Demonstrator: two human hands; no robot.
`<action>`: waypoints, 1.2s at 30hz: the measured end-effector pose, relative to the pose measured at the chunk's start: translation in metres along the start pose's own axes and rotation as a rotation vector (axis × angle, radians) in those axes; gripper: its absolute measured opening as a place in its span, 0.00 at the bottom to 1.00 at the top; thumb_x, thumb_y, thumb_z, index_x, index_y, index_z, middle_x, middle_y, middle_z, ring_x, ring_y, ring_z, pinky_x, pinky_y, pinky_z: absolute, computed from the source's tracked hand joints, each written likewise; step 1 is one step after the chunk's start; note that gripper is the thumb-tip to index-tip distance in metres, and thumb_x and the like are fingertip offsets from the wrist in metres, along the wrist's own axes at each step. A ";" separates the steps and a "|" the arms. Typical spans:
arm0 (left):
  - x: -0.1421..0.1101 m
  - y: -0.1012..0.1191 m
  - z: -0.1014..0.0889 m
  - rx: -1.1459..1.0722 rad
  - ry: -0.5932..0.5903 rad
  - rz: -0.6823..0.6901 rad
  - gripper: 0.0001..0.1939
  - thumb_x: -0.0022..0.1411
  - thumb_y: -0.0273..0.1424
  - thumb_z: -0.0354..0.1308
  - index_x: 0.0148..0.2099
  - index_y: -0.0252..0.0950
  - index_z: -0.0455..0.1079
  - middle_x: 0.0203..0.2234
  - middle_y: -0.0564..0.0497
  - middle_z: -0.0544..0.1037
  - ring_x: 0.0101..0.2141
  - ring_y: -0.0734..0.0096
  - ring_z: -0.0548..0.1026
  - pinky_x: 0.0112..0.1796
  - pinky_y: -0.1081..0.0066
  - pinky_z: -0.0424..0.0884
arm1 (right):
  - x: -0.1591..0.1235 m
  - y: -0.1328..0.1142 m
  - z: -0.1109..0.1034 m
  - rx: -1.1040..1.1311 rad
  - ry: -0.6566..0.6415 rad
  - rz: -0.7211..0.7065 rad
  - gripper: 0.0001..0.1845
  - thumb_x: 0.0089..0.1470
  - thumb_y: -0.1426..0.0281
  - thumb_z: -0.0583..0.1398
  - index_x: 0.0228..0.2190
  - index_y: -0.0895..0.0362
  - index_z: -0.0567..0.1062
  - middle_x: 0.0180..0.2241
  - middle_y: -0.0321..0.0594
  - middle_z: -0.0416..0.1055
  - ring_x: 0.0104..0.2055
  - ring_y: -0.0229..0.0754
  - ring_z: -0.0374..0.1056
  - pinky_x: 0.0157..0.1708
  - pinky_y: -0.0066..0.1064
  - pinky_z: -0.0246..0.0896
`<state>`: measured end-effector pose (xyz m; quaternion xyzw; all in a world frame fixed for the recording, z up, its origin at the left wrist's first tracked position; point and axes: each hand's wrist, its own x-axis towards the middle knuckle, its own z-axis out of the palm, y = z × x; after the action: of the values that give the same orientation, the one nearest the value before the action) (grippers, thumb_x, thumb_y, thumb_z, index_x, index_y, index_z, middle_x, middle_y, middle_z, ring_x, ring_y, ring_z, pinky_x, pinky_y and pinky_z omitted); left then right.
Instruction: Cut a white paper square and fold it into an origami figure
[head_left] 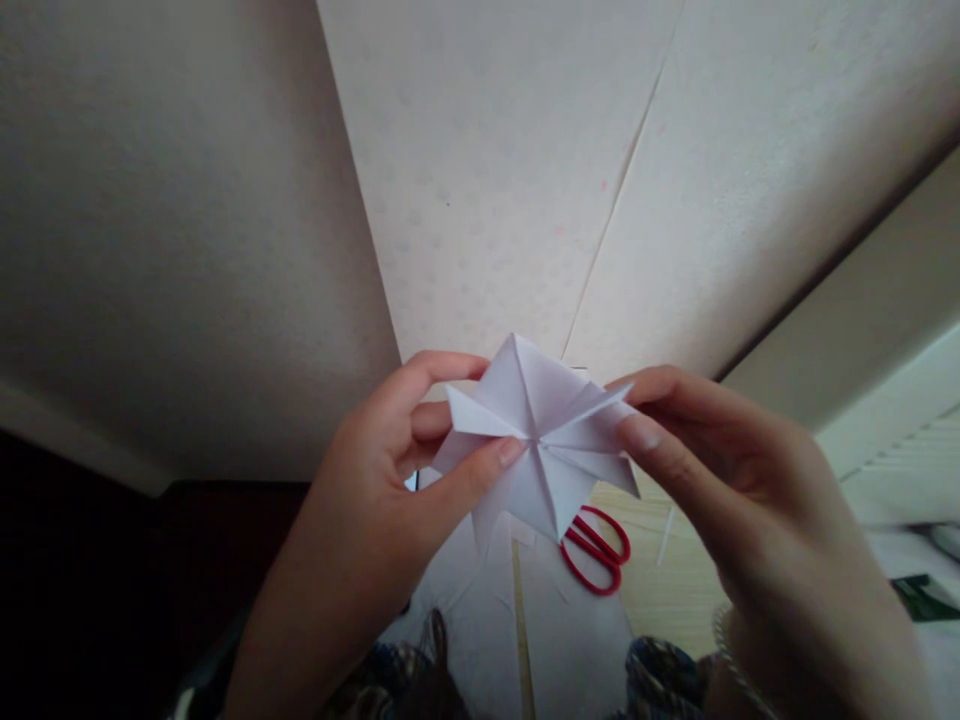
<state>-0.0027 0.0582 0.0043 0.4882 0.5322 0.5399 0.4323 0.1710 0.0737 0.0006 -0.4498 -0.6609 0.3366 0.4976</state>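
head cam: left hand (382,455) pinching a folded paper star (544,425). right hand (772,480) pinching the opposite edge too.

1 view: head-worn camera, facing forward and down, near folded paper (546,422), wall (480,180) beyond.

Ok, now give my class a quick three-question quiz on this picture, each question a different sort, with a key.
1. Multiple choice: What holds the folded white paper?
A. The left hand only
B. The right hand only
C. Both hands

2. Short answer: What colour are the handles of the scissors?

3. True or false: A bracelet is worn on the left wrist.

Key
1. C: the left hand and the right hand both hold it.
2. Red.
3. False: the bracelet is on the right wrist.
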 end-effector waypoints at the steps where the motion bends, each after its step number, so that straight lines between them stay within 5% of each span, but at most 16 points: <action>1: 0.000 0.000 0.000 0.008 -0.019 -0.001 0.11 0.53 0.31 0.68 0.40 0.41 0.73 0.22 0.57 0.82 0.21 0.70 0.78 0.23 0.77 0.71 | 0.001 0.000 0.000 0.003 -0.031 0.001 0.08 0.57 0.61 0.64 0.28 0.50 0.77 0.26 0.34 0.73 0.31 0.39 0.68 0.26 0.28 0.59; 11: -0.001 0.005 0.001 -0.234 0.071 -0.024 0.12 0.49 0.25 0.69 0.37 0.40 0.73 0.23 0.59 0.82 0.20 0.75 0.76 0.22 0.79 0.71 | 0.005 0.009 -0.005 -0.014 -0.177 0.047 0.12 0.55 0.61 0.64 0.24 0.54 0.74 0.27 0.38 0.75 0.34 0.44 0.71 0.32 0.32 0.64; 18: 0.003 0.003 -0.003 -0.329 0.034 -0.020 0.17 0.47 0.23 0.71 0.39 0.42 0.74 0.23 0.60 0.82 0.20 0.74 0.79 0.20 0.81 0.72 | 0.002 0.005 -0.003 0.045 -0.009 0.052 0.15 0.55 0.61 0.65 0.21 0.53 0.73 0.23 0.36 0.70 0.28 0.40 0.65 0.24 0.29 0.57; 36: -0.002 0.008 -0.001 -0.246 0.080 -0.044 0.13 0.47 0.25 0.71 0.37 0.40 0.75 0.21 0.58 0.82 0.20 0.75 0.78 0.20 0.83 0.71 | 0.000 0.005 0.001 0.017 -0.037 0.053 0.14 0.57 0.62 0.63 0.21 0.53 0.74 0.23 0.38 0.72 0.28 0.43 0.66 0.25 0.32 0.59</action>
<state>-0.0031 0.0555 0.0118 0.3980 0.4894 0.6103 0.4791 0.1719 0.0758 -0.0043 -0.4565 -0.6549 0.3637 0.4800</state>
